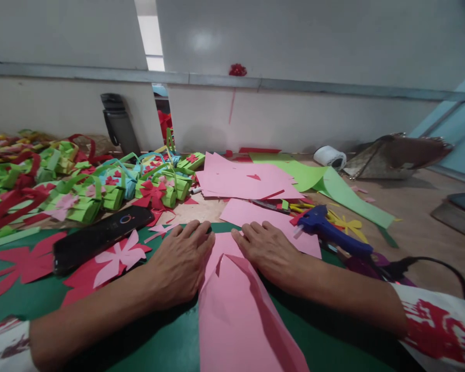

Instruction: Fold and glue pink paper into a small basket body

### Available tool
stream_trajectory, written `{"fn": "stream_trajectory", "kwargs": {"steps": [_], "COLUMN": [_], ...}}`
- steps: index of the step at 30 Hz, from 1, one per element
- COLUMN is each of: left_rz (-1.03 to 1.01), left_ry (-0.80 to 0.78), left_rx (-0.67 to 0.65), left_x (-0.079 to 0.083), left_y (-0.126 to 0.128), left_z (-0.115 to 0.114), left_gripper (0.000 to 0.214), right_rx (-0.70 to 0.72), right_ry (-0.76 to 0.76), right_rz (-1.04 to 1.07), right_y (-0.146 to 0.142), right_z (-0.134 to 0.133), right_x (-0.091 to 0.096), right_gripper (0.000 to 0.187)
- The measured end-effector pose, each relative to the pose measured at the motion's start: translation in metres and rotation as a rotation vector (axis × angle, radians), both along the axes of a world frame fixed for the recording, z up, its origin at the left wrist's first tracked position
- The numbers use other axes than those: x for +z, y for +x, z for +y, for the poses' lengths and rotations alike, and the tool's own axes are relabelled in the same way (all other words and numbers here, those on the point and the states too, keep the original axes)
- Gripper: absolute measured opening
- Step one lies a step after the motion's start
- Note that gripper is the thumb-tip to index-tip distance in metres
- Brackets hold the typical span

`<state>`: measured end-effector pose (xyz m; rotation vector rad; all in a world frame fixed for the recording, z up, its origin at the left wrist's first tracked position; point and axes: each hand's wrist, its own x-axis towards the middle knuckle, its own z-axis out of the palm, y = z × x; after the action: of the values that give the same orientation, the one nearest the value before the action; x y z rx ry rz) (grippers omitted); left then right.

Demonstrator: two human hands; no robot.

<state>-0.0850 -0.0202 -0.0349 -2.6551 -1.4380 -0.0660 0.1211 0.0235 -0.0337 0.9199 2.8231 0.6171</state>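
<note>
on the green mat, presses a creased pink sheet, front and centre. flanks its edges with left hand and right hand, flat, fingers wide, grasping nothing. has a blue glue gun near the right hand.

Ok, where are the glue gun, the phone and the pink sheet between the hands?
glue gun (330,232), head view, its blue body.
phone (101,238), head view, its dark screen.
pink sheet (236,315), head view, its near half.

No legible text, label or number anywhere
</note>
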Motion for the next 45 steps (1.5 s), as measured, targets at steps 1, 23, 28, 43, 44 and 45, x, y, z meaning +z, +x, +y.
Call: {"fn": "stream_trajectory", "kwargs": {"steps": [1,23,28,43,44,45], "left_rz": [0.013,-0.01,-0.029,-0.008,-0.011,-0.011], "left_ry": [0.011,0.009,0.006,-0.055,-0.051,-0.05], "left_rx": [0.008,0.074,-0.025,-0.116,-0.116,-0.118], "left_x": [-0.001,-0.016,-0.014,-0.01,-0.011,-0.011], "left_y": [0.0,-0.005,-0.007,-0.014,-0.015,-0.016], "left_z": [-0.001,-0.012,-0.007,-0.017,-0.019,-0.02], "left_gripper": [0.043,0.044,0.041,0.059,0.059,0.06], "right_rx": [-0.002,0.051,0.15,0.283,0.282,0.28], "right_ry": [0.004,-0.047,-0.125,-0.227,-0.234,-0.246], "right_rz": [-0.002,0.011,0.047,0.068,0.069,0.069], "right_y": [0.002,0.008,0.01,0.033,0.035,0.037], "right_z": [0.0,0.001,0.005,-0.004,-0.006,-0.008], "right_x": [0.0,0.003,0.005,0.003,0.003,0.003], "right_gripper": [0.027,0.029,0.037,0.046,0.045,0.044]}}
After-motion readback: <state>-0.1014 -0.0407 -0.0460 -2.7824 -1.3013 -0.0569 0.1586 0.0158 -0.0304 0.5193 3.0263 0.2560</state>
